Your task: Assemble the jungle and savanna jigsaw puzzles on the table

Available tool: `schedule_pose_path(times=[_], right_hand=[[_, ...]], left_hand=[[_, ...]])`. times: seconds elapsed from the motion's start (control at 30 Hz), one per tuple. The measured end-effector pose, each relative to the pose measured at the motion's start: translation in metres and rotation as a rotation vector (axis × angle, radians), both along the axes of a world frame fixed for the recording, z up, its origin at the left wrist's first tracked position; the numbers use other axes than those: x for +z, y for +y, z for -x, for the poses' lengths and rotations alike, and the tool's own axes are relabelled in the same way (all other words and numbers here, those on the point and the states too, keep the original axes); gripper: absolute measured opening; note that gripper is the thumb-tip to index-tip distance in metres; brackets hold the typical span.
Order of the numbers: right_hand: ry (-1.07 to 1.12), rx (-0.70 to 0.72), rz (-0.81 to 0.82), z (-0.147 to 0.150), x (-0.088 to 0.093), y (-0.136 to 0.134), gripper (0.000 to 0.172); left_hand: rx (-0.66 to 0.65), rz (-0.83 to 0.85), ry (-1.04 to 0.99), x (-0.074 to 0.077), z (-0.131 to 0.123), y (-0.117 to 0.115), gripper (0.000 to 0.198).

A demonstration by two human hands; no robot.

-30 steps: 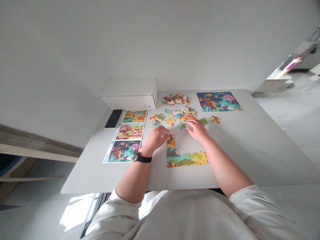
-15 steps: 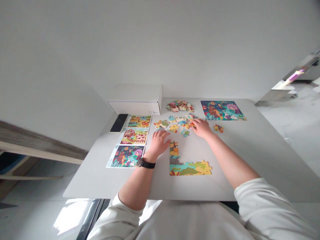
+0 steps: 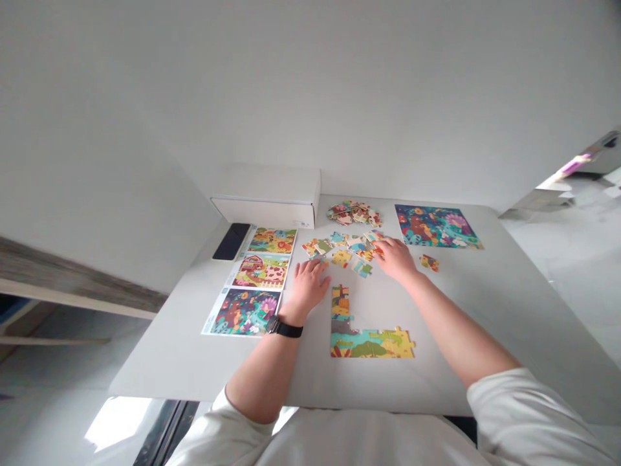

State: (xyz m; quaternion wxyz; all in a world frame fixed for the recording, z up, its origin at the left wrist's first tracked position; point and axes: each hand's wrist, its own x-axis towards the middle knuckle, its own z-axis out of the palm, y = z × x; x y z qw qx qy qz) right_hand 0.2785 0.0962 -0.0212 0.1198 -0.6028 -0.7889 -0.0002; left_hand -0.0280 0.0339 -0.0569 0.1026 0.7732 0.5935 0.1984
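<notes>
My left hand (image 3: 308,288) lies flat on the white table (image 3: 388,382), its fingertips just below a scattered group of loose jigsaw pieces (image 3: 339,249) and touching nothing else I can make out. My right hand (image 3: 396,259) reaches over the right end of those pieces, fingertips on a red-orange piece (image 3: 377,251). Between my hands and below them lies a partly joined L-shaped section of jigsaw (image 3: 371,343). Farther back are a heap of pieces (image 3: 354,213), a finished colourful puzzle (image 3: 436,226), and a small joined cluster (image 3: 429,263).
Several printed picture sheets (image 3: 247,281) lie to the left of my left hand. Beyond them are a black phone (image 3: 231,241) and a white box (image 3: 266,205) at the table's back edge. A wall rises behind the table. My black watch (image 3: 284,329) is on my left wrist.
My right hand has shifted right, onto the loose pieces, and a green piece no longer shows. My left hand has turned its fingers upward. The whole view has drifted slightly.
</notes>
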Motion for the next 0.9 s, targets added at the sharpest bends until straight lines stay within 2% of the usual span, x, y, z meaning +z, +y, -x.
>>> schedule_pose_path(times=[0.17,0.3,0.4,0.63,0.77,0.83,0.9], right_hand=[[0.012,0.233,0.067,0.075,0.012,0.044,0.034],[-0.032,0.38,0.127,0.123,0.011,0.075,0.047],[-0.103,0.424,0.191,0.141,0.006,0.091,0.059],[-0.117,0.391,0.158,0.141,0.002,0.101,0.063],[0.016,0.397,0.112,0.127,0.008,0.092,0.036],[0.149,0.377,0.127,0.115,0.01,0.081,0.023],[0.35,0.303,0.162,0.099,0.01,0.065,0.017]], left_hand=[[0.0,0.027,-0.004,0.005,-0.001,0.0,0.039],[-0.01,0.009,-0.027,0.004,-0.001,-0.002,0.04],[-0.018,-0.004,-0.037,0.002,0.0,-0.002,0.04],[-0.029,0.015,-0.082,0.001,0.0,-0.001,0.04],[-0.034,0.031,-0.096,0.001,-0.002,-0.001,0.042],[-0.025,0.041,-0.09,0.001,-0.003,-0.001,0.042],[-0.024,0.047,-0.083,0.0,-0.005,0.0,0.044]])
